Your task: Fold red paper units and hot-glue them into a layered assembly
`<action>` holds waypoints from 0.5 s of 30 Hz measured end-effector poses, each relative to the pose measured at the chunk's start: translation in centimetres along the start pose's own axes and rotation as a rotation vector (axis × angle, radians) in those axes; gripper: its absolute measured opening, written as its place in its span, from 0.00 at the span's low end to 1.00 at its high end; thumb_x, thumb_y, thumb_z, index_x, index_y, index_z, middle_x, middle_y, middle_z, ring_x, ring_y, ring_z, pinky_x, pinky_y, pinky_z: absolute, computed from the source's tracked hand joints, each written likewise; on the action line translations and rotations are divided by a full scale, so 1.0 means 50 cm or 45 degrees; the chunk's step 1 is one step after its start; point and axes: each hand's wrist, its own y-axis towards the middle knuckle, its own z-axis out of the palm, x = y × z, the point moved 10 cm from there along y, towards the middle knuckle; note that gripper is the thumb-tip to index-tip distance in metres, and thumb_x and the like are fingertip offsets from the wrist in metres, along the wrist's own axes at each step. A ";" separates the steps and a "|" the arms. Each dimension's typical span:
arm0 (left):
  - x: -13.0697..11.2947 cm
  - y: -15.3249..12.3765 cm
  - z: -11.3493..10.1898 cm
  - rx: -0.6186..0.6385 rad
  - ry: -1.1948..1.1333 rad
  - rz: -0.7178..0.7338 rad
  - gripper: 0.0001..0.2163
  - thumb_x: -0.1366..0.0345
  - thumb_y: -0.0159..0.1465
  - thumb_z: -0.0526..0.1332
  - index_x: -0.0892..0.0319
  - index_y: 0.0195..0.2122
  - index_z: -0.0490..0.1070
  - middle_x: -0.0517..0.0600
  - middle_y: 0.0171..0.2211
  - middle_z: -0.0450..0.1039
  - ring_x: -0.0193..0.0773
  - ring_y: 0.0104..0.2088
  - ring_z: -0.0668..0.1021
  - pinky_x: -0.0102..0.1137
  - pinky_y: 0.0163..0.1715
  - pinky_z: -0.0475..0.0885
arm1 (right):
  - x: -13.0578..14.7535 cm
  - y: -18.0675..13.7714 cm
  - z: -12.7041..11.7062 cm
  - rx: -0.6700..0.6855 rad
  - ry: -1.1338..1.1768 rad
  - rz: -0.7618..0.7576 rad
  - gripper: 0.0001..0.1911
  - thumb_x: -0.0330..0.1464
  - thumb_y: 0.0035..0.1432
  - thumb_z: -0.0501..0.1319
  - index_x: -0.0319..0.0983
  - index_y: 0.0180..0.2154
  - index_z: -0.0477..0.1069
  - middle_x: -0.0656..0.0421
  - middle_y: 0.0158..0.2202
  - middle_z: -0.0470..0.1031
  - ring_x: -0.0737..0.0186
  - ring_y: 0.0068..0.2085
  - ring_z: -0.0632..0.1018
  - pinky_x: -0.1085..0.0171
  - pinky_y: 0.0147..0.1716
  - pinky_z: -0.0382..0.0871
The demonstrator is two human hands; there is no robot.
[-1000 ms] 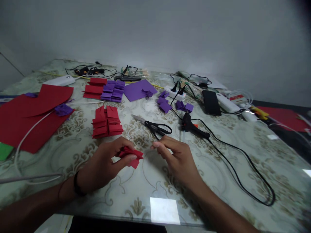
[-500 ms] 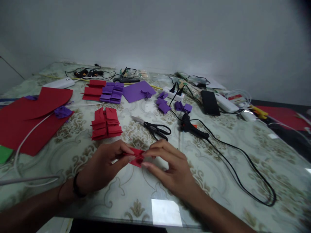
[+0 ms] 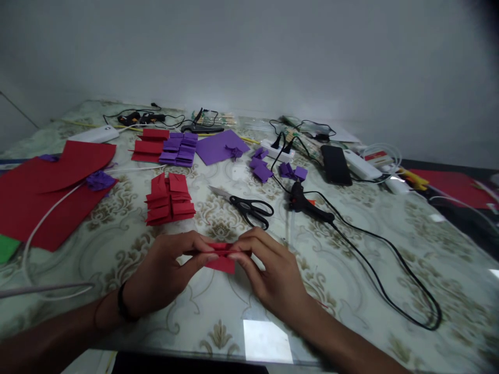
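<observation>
Between my two hands is a small folded piece of red paper [image 3: 221,264], its crease facing up and a flap hanging toward me. My left hand [image 3: 171,265] pinches its left end between thumb and fingers. At the right end, my right hand [image 3: 268,265] pinches the same crease. Just beyond my hands lie black-handled scissors [image 3: 249,208], blades pointing left. Left of them sits a stack of folded red paper pieces [image 3: 170,200]. Farther back are more folded red pieces [image 3: 149,145] beside folded purple pieces [image 3: 179,149].
A black glue gun [image 3: 310,205] lies right, its cord looping toward the front. Large red sheets [image 3: 50,208] cover the left side, a white cable across them. Behind are a purple sheet [image 3: 218,147], purple scraps [image 3: 260,169], a power strip [image 3: 277,150] and a black phone [image 3: 336,165].
My right fingers have closed onto the red paper's right end. The paper has turned slightly, so its crease now runs level and more of its front flap shows.
</observation>
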 end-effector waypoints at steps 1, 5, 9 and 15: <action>-0.001 -0.001 -0.003 -0.013 0.005 0.008 0.05 0.71 0.67 0.66 0.56 0.35 0.80 0.48 0.40 0.87 0.39 0.39 0.87 0.30 0.41 0.81 | -0.001 -0.002 -0.002 -0.020 0.003 -0.001 0.05 0.26 0.68 0.63 0.41 0.39 0.77 0.56 0.35 0.80 0.58 0.36 0.80 0.60 0.36 0.77; -0.003 -0.002 -0.012 -0.051 0.006 0.040 0.06 0.74 0.67 0.66 0.56 0.36 0.81 0.48 0.41 0.87 0.38 0.39 0.87 0.30 0.42 0.81 | 0.003 -0.009 -0.022 -0.131 0.047 -0.065 0.07 0.24 0.64 0.69 0.41 0.42 0.79 0.56 0.36 0.80 0.58 0.37 0.80 0.60 0.37 0.77; -0.009 -0.005 -0.016 -0.055 -0.037 0.118 0.07 0.74 0.66 0.66 0.54 0.39 0.79 0.48 0.43 0.87 0.38 0.43 0.86 0.31 0.46 0.80 | 0.011 -0.008 -0.033 -0.138 0.080 -0.132 0.13 0.21 0.62 0.68 0.43 0.45 0.80 0.55 0.38 0.79 0.58 0.37 0.80 0.59 0.37 0.76; -0.034 -0.008 -0.031 -0.134 0.013 0.239 0.09 0.77 0.66 0.65 0.54 0.37 0.76 0.45 0.43 0.86 0.36 0.42 0.86 0.29 0.45 0.79 | 0.032 -0.003 -0.043 -0.151 0.088 -0.224 0.12 0.20 0.64 0.65 0.42 0.44 0.78 0.56 0.36 0.77 0.59 0.36 0.79 0.59 0.37 0.76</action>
